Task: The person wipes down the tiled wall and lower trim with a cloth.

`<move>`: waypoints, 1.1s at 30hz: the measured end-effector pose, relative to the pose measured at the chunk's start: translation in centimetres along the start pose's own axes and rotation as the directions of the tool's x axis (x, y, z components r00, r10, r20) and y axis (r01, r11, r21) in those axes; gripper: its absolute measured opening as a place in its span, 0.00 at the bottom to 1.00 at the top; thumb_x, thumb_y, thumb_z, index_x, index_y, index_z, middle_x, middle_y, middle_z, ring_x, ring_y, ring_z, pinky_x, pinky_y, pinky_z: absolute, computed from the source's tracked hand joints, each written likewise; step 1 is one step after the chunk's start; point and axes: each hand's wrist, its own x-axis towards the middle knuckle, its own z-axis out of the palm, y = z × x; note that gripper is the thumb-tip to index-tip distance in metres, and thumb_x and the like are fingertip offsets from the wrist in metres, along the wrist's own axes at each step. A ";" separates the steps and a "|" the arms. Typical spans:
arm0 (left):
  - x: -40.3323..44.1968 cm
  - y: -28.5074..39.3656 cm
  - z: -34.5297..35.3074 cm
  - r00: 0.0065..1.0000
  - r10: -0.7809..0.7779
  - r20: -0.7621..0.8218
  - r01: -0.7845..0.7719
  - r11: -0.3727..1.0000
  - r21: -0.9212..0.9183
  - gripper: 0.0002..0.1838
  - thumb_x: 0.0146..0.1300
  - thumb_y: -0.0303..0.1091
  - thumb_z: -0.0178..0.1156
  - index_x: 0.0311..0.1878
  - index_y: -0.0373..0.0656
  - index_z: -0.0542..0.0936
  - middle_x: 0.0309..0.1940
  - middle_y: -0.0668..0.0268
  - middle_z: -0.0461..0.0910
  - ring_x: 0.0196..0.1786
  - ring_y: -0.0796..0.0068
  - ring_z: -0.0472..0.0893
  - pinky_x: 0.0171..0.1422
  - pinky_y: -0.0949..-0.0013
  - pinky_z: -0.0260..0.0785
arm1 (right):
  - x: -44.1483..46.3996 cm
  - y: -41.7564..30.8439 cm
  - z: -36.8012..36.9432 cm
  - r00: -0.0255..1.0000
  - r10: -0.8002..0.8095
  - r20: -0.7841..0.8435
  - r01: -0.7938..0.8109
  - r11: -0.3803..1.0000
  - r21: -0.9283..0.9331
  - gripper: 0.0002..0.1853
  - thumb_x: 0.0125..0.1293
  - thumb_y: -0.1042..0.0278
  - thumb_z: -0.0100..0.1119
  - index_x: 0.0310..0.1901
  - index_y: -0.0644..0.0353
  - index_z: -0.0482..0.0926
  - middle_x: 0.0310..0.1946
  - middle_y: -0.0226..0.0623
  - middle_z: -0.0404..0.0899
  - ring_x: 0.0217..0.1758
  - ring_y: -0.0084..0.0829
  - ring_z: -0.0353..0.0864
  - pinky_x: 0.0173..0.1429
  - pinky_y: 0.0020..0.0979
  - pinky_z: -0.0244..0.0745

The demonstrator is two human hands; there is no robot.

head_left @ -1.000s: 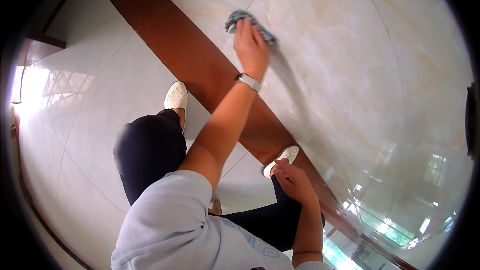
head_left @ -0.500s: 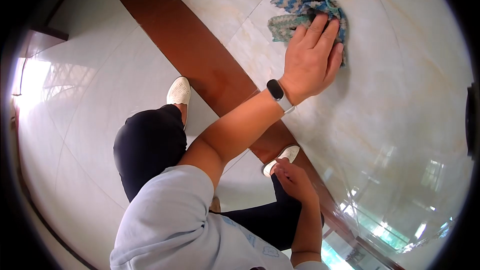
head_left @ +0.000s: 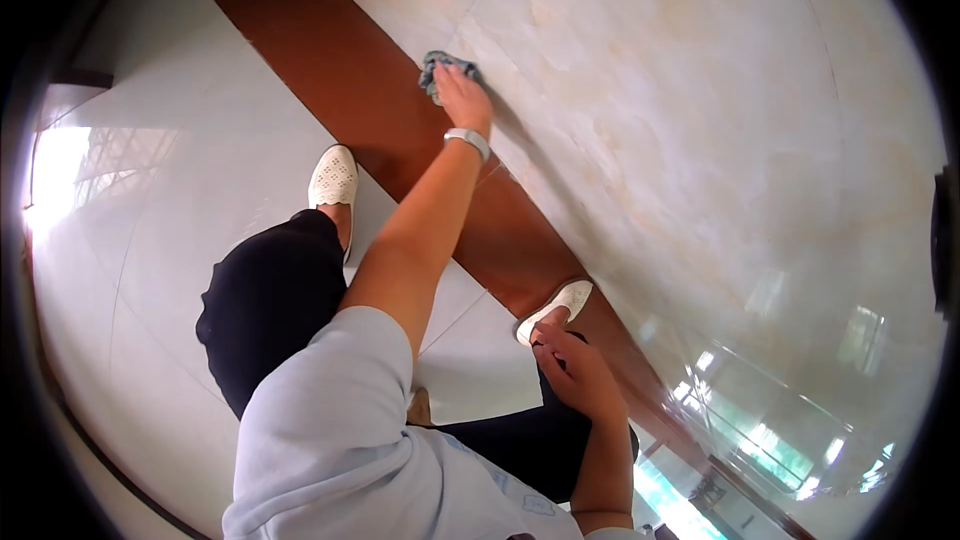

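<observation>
Beneath the fingers of our left hand (head_left: 464,102) lies the cloth (head_left: 430,80), held bunched where the brown strip (head_left: 340,60) meets the marbled tiles (head_left: 700,90). With so small a wad under our grip, the fingertips could slide off and scrape the floor, or a loose fold might catch at the seam. Our left arm reaches long and nearly straight, so leaning farther could tip our balance. Nearer our body, the right hand (head_left: 580,372) is loosely bent beside a shoe (head_left: 560,308); we cannot tell how closed its palm is.
</observation>
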 end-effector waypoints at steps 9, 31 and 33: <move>1.3 -14.7 0.6 0.746 -0.556 0.365 0.661 0.683 -0.311 0.23 0.72 0.47 0.34 0.58 0.42 0.69 0.54 0.65 0.74 0.55 0.70 0.74 0.58 0.65 0.67 | 0.0 -0.6 0.0 0.999 -0.042 -0.023 0.041 0.998 -0.039 0.16 0.63 0.66 0.59 0.52 0.62 0.76 0.38 0.49 0.81 0.42 0.45 0.81 0.47 0.35 0.74; -3.2 -1.9 -1.2 0.948 -0.183 0.262 0.262 0.913 -0.312 0.30 0.73 0.39 0.40 0.70 0.29 0.49 0.72 0.51 0.50 0.74 0.62 0.53 0.75 0.68 0.41 | -0.7 2.3 0.1 1.000 -0.005 -0.031 0.005 1.000 0.017 0.16 0.63 0.66 0.59 0.51 0.62 0.76 0.38 0.49 0.81 0.43 0.44 0.81 0.47 0.34 0.74; -7.6 -3.3 -1.6 0.882 -0.308 0.358 0.422 0.853 -0.307 0.27 0.72 0.36 0.42 0.69 0.30 0.53 0.67 0.54 0.57 0.66 0.66 0.60 0.69 0.70 0.49 | -0.8 1.9 0.1 0.999 -0.023 -0.027 0.023 0.999 0.028 0.16 0.63 0.66 0.59 0.51 0.62 0.76 0.39 0.48 0.81 0.43 0.44 0.81 0.47 0.34 0.74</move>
